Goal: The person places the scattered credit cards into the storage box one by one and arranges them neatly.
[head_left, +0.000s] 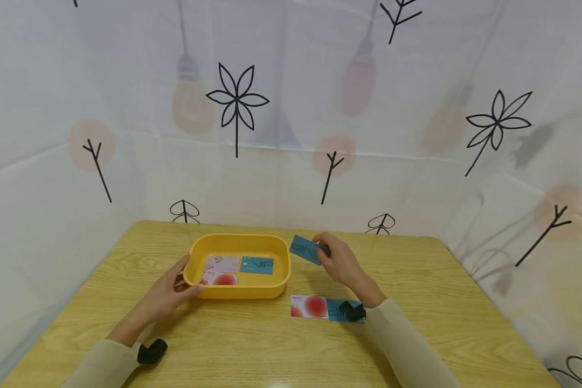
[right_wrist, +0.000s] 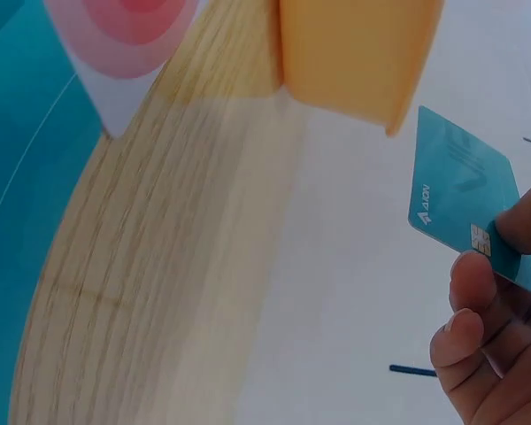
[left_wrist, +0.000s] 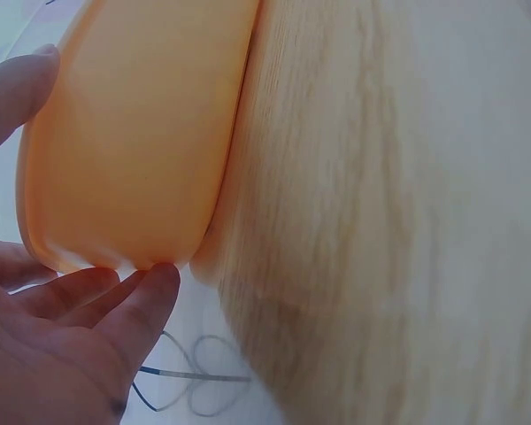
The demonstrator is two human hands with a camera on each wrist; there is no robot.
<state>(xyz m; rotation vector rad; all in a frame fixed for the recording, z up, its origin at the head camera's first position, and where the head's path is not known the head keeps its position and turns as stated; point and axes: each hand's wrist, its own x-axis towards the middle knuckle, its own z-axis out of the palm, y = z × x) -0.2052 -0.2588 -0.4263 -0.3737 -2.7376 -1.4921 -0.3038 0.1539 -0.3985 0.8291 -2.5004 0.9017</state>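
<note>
A yellow rectangular tub (head_left: 242,292) stands on the table, and my left hand (head_left: 167,293) grips its left end, thumb on the near rim and fingers round the end wall. Inside lie a teal VIP card (head_left: 256,265), a pale flowered card (head_left: 221,263) and a white card with a red circle (head_left: 224,279). Just right of the tub, above the table, my right hand (head_left: 338,261) pinches another teal VIP card (head_left: 304,249) between thumb and fingers. The right wrist view shows this card (right_wrist: 460,181) with its chip near the thumb.
On the table, right of the tub and nearer me, lie a white card with red circles (head_left: 310,306) and a teal card (head_left: 336,311), partly hidden by the right wrist's black camera (head_left: 352,311). A patterned white curtain (head_left: 281,178) stands behind the wooden table (head_left: 242,345).
</note>
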